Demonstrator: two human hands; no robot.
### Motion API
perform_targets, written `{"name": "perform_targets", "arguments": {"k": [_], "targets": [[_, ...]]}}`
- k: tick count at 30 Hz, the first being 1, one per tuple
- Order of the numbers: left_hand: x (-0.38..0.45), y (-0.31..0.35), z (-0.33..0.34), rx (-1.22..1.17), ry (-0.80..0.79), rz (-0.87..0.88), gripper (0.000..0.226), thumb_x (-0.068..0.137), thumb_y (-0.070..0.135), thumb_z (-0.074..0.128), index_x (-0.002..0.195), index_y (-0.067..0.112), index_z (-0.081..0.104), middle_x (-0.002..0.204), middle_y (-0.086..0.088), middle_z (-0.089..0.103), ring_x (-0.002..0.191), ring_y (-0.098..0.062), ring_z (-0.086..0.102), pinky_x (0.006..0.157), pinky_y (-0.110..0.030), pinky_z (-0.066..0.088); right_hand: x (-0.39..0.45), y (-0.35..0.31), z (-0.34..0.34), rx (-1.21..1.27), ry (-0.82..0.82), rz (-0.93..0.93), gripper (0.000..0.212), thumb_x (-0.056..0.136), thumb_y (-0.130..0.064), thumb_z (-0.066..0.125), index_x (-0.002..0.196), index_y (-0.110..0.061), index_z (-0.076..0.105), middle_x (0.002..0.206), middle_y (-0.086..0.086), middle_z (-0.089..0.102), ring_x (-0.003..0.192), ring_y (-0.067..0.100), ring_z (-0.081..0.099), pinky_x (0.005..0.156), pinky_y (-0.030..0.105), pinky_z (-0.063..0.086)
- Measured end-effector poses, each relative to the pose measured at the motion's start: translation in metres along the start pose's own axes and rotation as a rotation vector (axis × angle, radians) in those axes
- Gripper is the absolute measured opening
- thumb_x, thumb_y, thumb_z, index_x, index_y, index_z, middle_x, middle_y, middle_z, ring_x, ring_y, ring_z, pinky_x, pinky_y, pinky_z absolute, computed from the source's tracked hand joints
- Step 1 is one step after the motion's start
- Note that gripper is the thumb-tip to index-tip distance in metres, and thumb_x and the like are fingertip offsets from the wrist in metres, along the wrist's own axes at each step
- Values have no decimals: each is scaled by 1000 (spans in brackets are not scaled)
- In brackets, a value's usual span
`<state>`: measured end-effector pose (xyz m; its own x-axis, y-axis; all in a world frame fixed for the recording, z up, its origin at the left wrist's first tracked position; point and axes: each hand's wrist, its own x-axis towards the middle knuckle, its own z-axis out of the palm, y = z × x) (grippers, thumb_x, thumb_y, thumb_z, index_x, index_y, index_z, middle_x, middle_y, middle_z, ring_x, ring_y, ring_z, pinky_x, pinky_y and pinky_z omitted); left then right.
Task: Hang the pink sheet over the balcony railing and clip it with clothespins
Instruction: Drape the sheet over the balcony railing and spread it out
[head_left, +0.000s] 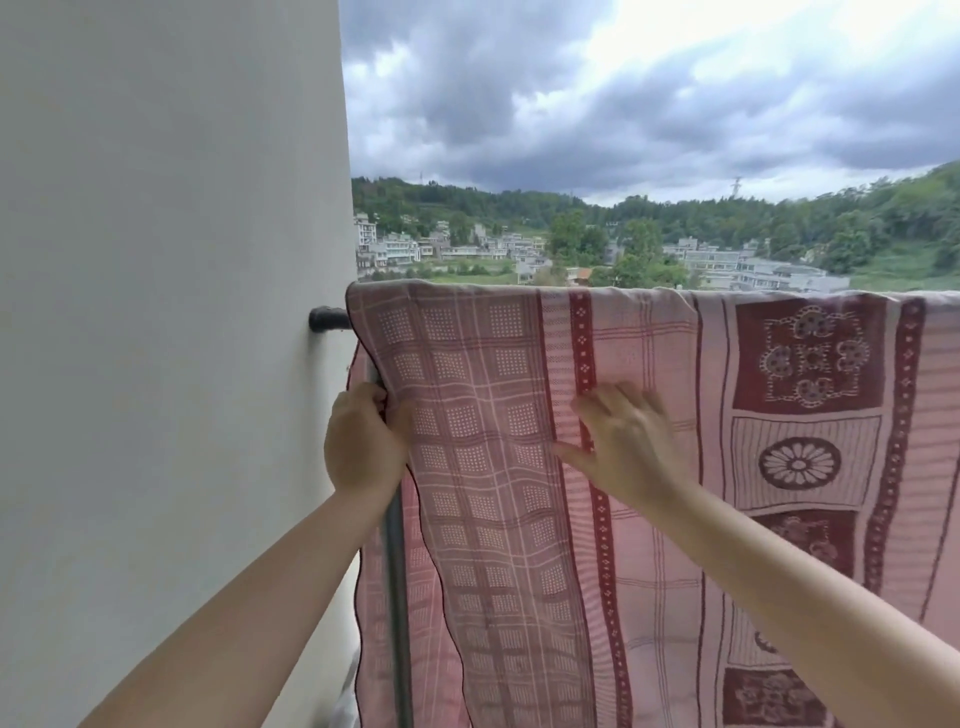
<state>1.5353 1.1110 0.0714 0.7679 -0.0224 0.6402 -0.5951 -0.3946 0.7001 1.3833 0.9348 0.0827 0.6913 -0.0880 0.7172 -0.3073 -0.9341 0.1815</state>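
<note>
The pink sheet (498, 426), patterned with dark red checks and flowers, hangs draped over the balcony railing (328, 318), covering the top rail from the wall end to the right edge of view. My left hand (363, 441) grips the sheet's left edge, fingers curled round the fabric beside the vertical rail post. My right hand (623, 441) lies flat on the sheet's face with fingers spread, slightly blurred. No clothespins are in view.
A white wall (171, 312) fills the left side, with the rail's dark end fixed into it. A grey vertical post (397, 597) runs down behind the sheet's left edge. Beyond the railing lie buildings, wooded hills and a cloudy sky.
</note>
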Motion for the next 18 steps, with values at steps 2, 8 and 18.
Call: {"name": "perform_targets", "arguments": {"k": [2, 8, 18], "targets": [[7, 5, 2, -28, 0, 2, 22, 85, 23, 56, 86, 1, 60, 92, -15, 61, 78, -23, 50, 66, -27, 33, -2, -16, 14, -23, -102, 44, 51, 58, -57, 65, 78, -10, 66, 77, 4, 69, 71, 23, 66, 65, 35, 54], [8, 10, -6, -70, -16, -93, 23, 83, 25, 60, 75, 7, 48, 80, -8, 53, 74, -24, 49, 64, -27, 32, -4, -60, 38, 82, -278, 235, 70, 75, -67, 45, 109, -6, 52, 108, 9, 60, 98, 24, 59, 80, 35, 53], [15, -3, -17, 54, -46, 206, 18, 89, 11, 51, 81, -1, 61, 80, -17, 63, 67, -29, 53, 53, -23, 31, 27, -78, 26, 209, -42, 182, 63, 80, -56, 49, 117, -5, 51, 113, 9, 61, 99, 22, 60, 81, 30, 52]]}}
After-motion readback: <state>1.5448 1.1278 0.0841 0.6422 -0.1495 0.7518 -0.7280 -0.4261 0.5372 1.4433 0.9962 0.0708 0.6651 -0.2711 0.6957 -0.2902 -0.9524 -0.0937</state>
